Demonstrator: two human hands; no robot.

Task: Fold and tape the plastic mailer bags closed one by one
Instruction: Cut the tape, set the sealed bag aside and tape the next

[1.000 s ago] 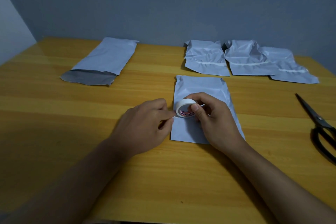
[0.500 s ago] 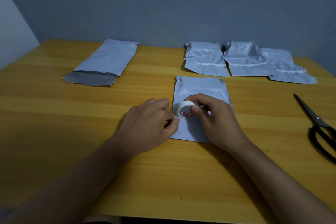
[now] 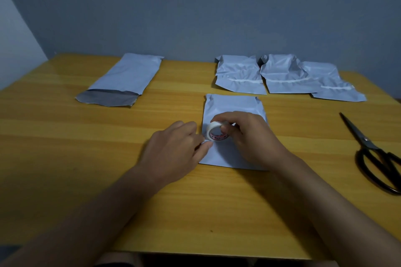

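A folded grey mailer bag (image 3: 234,106) lies flat in the middle of the wooden table (image 3: 86,158). My right hand (image 3: 251,136) grips a small white tape roll (image 3: 214,131) standing on edge over the bag's left side. My left hand (image 3: 173,149) sits just left of the roll, its thumb and fingertips pinching at the tape's loose end by the bag's left edge. The lower middle of the bag is hidden under both hands.
An unfolded mailer bag (image 3: 125,78) with its open flap lies at the back left. Three folded, taped bags (image 3: 282,76) sit in a row at the back right. Black scissors (image 3: 373,154) lie near the right edge.
Both hands and the roll stay in nearly the same spot. My left fingertips have closed in on the tape end beside the roll.
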